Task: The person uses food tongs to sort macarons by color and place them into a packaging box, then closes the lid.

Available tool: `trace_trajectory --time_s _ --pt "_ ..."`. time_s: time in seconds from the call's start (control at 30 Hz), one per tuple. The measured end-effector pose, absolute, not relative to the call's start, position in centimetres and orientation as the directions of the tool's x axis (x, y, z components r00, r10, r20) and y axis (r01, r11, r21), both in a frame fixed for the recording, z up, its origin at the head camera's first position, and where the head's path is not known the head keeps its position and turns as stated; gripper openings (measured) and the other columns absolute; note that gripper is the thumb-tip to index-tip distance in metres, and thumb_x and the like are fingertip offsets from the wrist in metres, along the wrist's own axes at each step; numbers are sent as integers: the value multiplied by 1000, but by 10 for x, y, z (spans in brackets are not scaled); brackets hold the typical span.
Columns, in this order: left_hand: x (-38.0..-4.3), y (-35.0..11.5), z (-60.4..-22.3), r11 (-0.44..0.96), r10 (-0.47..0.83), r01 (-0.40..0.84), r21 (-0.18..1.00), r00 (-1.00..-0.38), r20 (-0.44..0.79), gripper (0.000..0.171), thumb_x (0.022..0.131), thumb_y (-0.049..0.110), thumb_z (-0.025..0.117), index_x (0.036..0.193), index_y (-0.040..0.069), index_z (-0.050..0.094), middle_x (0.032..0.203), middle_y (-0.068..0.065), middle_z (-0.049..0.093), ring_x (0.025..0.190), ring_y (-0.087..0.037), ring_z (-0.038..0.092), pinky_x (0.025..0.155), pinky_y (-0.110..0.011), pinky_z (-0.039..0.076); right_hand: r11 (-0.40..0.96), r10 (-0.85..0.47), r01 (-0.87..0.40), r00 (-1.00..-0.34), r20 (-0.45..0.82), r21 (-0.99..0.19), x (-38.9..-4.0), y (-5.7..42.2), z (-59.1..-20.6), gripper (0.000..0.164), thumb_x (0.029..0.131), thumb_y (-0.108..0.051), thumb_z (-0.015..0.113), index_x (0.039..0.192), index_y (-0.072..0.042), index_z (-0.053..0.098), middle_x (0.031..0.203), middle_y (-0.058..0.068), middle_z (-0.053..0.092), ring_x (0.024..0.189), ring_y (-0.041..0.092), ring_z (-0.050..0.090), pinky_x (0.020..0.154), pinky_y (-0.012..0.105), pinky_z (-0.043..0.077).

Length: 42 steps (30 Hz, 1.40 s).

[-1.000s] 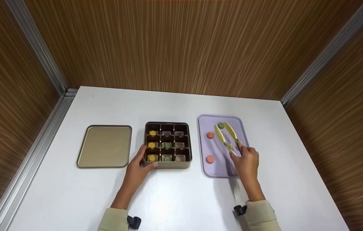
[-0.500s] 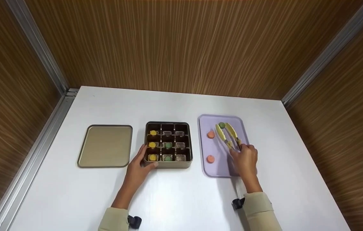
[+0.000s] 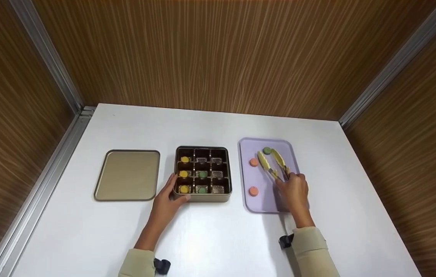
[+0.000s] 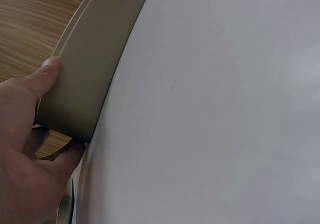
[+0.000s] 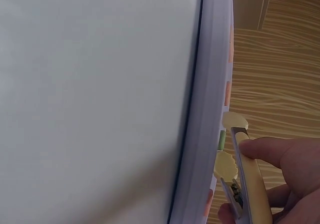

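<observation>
My right hand (image 3: 294, 191) holds yellow-tipped tongs (image 3: 266, 163) over the lilac tray (image 3: 254, 204). Their tips are spread, one on each side of a green macaron (image 3: 267, 151); contact with it cannot be made out. Two orange macarons (image 3: 253, 191) lie left of the tongs, and the right wrist view shows another orange one (image 5: 208, 203) nearer the hand. My left hand (image 3: 166, 202) grips the near left corner of a square tin box (image 3: 202, 197), thumb on its front wall (image 4: 82, 73). Yellow macarons (image 3: 184, 174) fill the box's left column; green ones (image 3: 202, 190) sit in two middle compartments.
A flat gold lid (image 3: 127, 175) lies on the white table (image 3: 210, 238) left of the box. Wood-grain panels (image 3: 210, 54) stand behind the table and at both sides.
The tongs' tips, closer around the green macaron half a second ago, have drawn slightly back toward me. My left hand and the box stay in place.
</observation>
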<state>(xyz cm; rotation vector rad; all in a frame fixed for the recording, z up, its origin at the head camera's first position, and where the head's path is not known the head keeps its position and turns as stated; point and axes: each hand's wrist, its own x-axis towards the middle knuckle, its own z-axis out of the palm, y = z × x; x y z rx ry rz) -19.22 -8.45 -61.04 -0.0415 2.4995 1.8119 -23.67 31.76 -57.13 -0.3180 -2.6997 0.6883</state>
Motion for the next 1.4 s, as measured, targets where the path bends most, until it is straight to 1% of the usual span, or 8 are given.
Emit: trace_trajectory --time_s 0.17,0.3,0.57,0.8,1.03,1.2,1.4 --pt "-192 -85 -611 307 16 -61 950 -997 -70 88 87 43 79 159 34 30 169 6 21 156 -26 17 125 -51 20 861 290 109 -908 304 -497 -236 317 -574 40 80 -16 80 96 18 69 93 35 62 86 52 61 78 61 48" --pt "-192 -86 -611 292 30 -61 954 -997 -73 87 88 43 78 160 33 29 169 7 19 156 -26 15 125 -52 20 859 301 109 -898 320 -501 -237 316 -575 37 79 -14 78 96 18 69 93 34 63 87 51 62 79 59 49" --pt "-191 -85 -613 277 29 -63 959 -997 -74 87 88 43 77 160 35 28 169 7 19 156 -25 14 125 -50 19 846 319 128 -899 299 -517 -240 315 -577 38 81 -16 77 97 17 69 96 33 63 89 50 61 80 59 48" --pt "-192 -85 -613 286 27 -58 957 -997 -69 88 87 46 77 159 33 29 169 8 19 156 -26 14 126 -50 18 846 312 115 -898 309 -520 -240 315 -577 35 82 -14 78 98 17 70 94 33 63 89 52 62 80 60 49" --pt "-192 -86 -612 286 18 -55 957 -998 -63 87 87 45 78 159 32 30 169 8 21 156 -26 16 126 -48 19 837 316 108 -895 314 -536 -240 314 -578 34 82 -14 78 98 16 71 93 31 63 87 51 62 79 59 49" --pt "-191 -86 -611 289 28 -52 956 -998 -62 87 88 45 77 160 33 29 169 7 20 156 -26 16 125 -49 21 842 310 106 -897 314 -529 -240 315 -577 33 82 -13 77 97 15 71 93 31 63 87 51 62 79 59 49" --pt "-191 -85 -611 284 28 -60 957 -997 -71 88 87 46 78 159 34 29 169 6 19 156 -25 15 125 -49 21 840 301 108 -908 291 -532 -240 314 -577 34 85 -12 76 102 16 70 98 32 63 91 49 62 83 57 49"
